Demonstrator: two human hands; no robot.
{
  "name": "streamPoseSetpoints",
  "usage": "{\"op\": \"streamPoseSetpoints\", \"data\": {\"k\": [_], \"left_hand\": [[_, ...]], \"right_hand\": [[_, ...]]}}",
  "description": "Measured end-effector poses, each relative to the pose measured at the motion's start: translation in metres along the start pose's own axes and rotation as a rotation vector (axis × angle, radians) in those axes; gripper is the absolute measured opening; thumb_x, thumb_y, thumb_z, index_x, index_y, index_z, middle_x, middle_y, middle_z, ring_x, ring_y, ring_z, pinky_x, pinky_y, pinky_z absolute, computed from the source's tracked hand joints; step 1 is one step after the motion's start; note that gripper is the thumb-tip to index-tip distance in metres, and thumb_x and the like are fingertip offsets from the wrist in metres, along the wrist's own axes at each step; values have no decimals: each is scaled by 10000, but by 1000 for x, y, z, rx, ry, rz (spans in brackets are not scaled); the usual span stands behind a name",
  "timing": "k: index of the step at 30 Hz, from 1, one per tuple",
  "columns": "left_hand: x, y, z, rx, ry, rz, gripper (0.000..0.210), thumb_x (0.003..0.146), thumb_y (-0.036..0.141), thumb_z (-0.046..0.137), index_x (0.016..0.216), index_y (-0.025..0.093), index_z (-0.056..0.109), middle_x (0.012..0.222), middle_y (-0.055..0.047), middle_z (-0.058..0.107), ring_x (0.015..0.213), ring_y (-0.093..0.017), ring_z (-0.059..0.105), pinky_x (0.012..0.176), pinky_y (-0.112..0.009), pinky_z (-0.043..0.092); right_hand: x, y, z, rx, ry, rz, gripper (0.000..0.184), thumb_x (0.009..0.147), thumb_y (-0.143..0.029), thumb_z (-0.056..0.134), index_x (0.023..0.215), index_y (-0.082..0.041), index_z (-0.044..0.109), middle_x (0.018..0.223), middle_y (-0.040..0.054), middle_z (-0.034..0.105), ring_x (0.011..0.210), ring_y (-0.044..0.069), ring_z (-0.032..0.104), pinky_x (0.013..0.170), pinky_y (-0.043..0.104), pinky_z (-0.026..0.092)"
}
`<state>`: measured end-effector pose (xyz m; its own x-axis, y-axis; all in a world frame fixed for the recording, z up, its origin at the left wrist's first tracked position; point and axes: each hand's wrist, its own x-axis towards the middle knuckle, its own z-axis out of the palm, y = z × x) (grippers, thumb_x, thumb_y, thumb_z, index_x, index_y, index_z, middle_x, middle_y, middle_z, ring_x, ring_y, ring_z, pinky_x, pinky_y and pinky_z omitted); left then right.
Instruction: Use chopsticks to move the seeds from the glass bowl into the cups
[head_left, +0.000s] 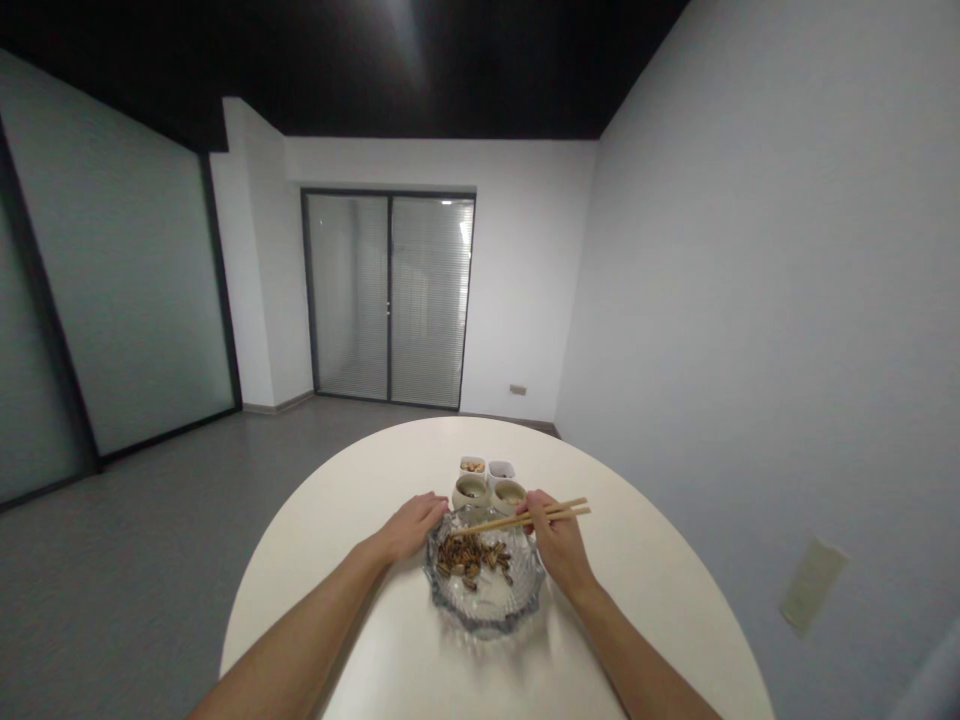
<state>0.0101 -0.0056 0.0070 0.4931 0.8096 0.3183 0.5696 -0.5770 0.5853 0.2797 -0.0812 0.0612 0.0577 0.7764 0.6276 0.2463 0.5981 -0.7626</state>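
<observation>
A scalloped clear glass bowl (517, 612) stands on the table in front of me, with brown, dark-streaked small pieces (469, 556) heaped toward its left side. My right hand (551, 530) grips a pair of wooden chopsticks (495, 523) at the bowl's right rim. Their tips reach left over the bowl to the heap; whether they pinch a piece is too small to tell. On the table at the bowl's left edge lies my left hand (415, 524), its fingers stretched toward the rim. It holds nothing that I can see, and its fingertips are partly blurred.
Behind the bowl are two beige cups, a left one (471, 490) and a right one (510, 494). Farther back stand a small white dish (472, 461) with pale pieces and another white dish (502, 466) with something dark. The round white table (352, 640) nears the right wall.
</observation>
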Motion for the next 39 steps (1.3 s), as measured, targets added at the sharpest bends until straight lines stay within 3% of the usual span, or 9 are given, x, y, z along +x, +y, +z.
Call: {"op": "streamPoseSetpoints", "data": {"k": [14,27,39], "left_hand": [[-2,5,-2,0,-10,-22,706,1085,642,201,1240,201,730,1346,-105,720,1273,-297,595,1163,-391,398],[-1,0,1,10,8,26,668,1104,605,201,1149,217,744,1219,-89,762,1148,-270,627,1081,-375,447],[-1,2,1,9,21,47,685,1109,602,196,1116,205,755,1172,-85,771,1108,-270,646,1047,-363,463]], "right_hand": [[0,1,-4,-11,50,-10,675,954,-778,507,653,-205,699,497,19,603,470,174,573,457,265,468],[12,14,-37,-125,396,-67,680,948,-803,495,746,-195,723,601,28,656,582,201,627,586,311,508],[15,41,-48,-267,355,-26,667,976,-777,464,797,-193,734,672,35,671,664,220,661,657,324,509]]}}
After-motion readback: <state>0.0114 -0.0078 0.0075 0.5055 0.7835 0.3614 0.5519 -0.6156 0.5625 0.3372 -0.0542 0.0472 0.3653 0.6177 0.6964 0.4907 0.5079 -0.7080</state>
